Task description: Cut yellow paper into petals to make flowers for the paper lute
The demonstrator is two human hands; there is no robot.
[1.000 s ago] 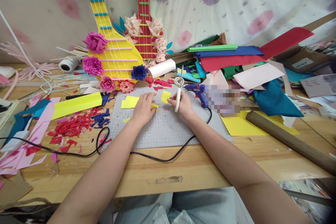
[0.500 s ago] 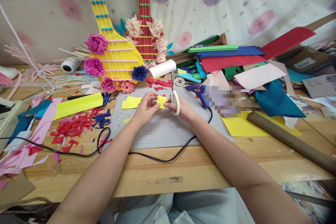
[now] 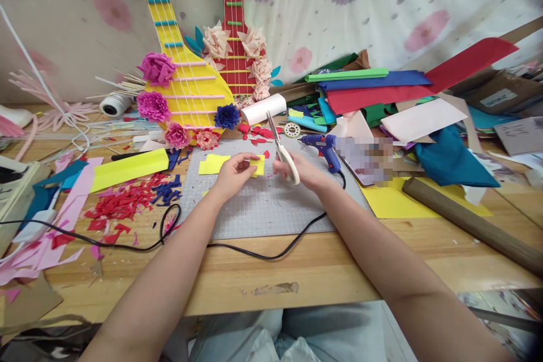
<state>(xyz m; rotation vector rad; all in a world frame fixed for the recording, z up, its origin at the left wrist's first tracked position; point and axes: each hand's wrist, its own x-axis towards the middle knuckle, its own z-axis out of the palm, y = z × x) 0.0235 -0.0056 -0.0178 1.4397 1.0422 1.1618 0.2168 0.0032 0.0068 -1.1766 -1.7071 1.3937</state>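
Over the grey cutting mat [image 3: 263, 215], my left hand [image 3: 235, 175] pinches a small yellow paper piece [image 3: 258, 166] between thumb and fingers. My right hand [image 3: 303, 171] is closed around white-handled scissors [image 3: 288, 161], whose blades point up and to the left, apart from the paper. Flat on the mat, just left of my left hand, lie more yellow paper pieces [image 3: 212, 164]. A small red scrap [image 3: 266, 154] rests beyond the held piece. To the right of the scissors stands a blue glue gun [image 3: 322, 150] with a black cord.
Two paper guitars, one yellow [image 3: 195, 87] and one red [image 3: 235, 62], lean at the back with paper flowers. Red and blue scraps [image 3: 127, 201] lie at left. The glue gun's cord [image 3: 271, 257] crosses the mat's front. A brown roll [image 3: 458, 220] and stacked coloured paper [image 3: 382, 93] occupy the right.
My right hand with the scissors has drawn away to the right from the yellow paper, and the blades have tilted left. My left hand still pinches the piece.
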